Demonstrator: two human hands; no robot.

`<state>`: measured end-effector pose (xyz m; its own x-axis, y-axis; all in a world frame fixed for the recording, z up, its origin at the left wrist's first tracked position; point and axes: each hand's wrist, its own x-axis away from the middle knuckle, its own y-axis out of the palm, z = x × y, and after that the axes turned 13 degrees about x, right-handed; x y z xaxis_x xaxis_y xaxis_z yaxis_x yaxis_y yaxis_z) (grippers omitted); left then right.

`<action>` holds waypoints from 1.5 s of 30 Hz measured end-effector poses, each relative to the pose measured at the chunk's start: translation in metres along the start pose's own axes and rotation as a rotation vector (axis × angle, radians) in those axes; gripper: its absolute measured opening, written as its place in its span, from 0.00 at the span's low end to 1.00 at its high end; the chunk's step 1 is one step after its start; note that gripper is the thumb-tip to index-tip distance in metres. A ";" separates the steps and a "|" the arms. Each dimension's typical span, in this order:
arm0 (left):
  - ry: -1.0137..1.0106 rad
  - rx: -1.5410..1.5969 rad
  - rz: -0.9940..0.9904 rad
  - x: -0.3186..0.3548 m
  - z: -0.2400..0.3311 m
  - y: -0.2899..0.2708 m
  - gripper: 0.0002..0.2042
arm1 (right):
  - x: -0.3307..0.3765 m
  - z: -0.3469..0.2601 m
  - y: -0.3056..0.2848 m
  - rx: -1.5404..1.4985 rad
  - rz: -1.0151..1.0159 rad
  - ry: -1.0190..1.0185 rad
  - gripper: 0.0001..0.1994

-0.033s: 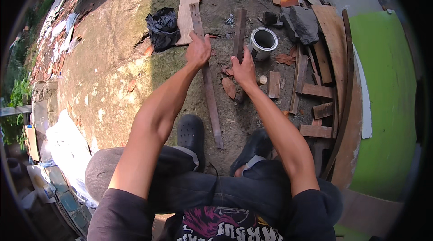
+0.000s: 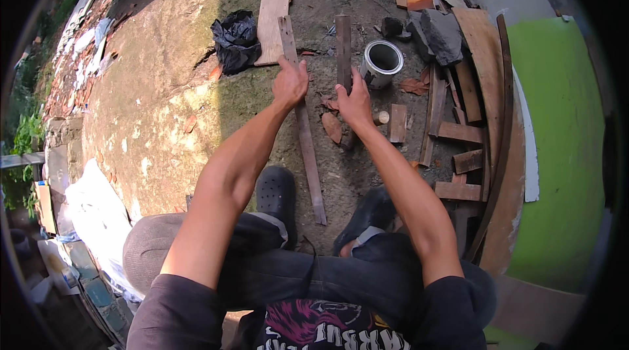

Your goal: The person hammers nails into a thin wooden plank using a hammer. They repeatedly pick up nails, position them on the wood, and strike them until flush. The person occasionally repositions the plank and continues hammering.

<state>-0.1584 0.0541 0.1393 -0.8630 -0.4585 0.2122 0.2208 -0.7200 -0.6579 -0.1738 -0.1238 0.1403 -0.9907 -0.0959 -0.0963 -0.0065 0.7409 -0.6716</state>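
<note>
Left hand (image 2: 290, 83) grips long, thin grey-brown wooden strip (image 2: 308, 157) partway along, probably for balance; it runs ahead and behind. Right hand (image 2: 356, 102) grips near end of short dark-brown wooden batten (image 2: 343, 47), likely leaving its length free ahead.

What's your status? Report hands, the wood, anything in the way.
Left hand gripping long wooden strip. Right hand gripping darker wooden piece. Pieces apart, side by side. Open can close by right hand, possible obstruction.

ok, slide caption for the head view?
Left hand holds a long wooden strip, right hand a darker piece, open metal can nearby.
</note>
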 end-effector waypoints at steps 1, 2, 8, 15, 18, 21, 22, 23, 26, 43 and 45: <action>-0.054 -0.008 -0.043 0.013 -0.017 0.008 0.35 | 0.004 -0.002 -0.003 0.022 -0.078 -0.009 0.29; -0.104 -0.014 -0.085 0.025 -0.030 0.015 0.35 | 0.006 -0.003 -0.006 0.045 -0.153 -0.019 0.29; -0.046 -0.234 -0.264 0.077 -0.071 0.051 0.33 | 0.003 0.025 -0.001 0.315 -0.320 -0.080 0.27; 0.170 -0.253 -0.033 0.105 -0.086 0.035 0.30 | 0.007 0.013 0.017 0.625 -0.481 -0.109 0.23; 0.292 -0.217 0.087 0.091 -0.090 0.015 0.25 | 0.004 0.023 0.026 0.697 -0.465 -0.221 0.23; 0.655 -0.318 0.155 0.067 -0.093 -0.001 0.25 | 0.001 0.024 0.032 0.684 -0.493 -0.246 0.26; 0.654 -0.366 0.060 0.060 -0.094 -0.006 0.25 | 0.001 0.021 0.033 0.682 -0.517 -0.228 0.26; 0.654 -0.412 -0.036 0.053 -0.094 -0.010 0.25 | 0.000 0.018 0.033 0.681 -0.540 -0.210 0.26; 0.601 -0.501 -0.245 0.037 -0.088 -0.010 0.25 | 0.011 0.021 0.029 1.389 -0.328 -0.271 0.20; 0.442 -0.553 -0.726 -0.002 -0.086 -0.017 0.22 | -0.066 -0.026 -0.071 0.759 -0.760 0.111 0.25; 0.434 -0.554 -0.747 -0.002 -0.084 -0.018 0.23 | -0.058 -0.021 -0.069 0.650 -0.606 0.147 0.22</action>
<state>-0.1988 0.1116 0.0894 -0.8085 0.3154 0.4969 -0.5859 -0.3525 -0.7297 -0.1188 -0.1552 0.2075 -0.8500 -0.2285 0.4747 -0.4998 0.0646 -0.8638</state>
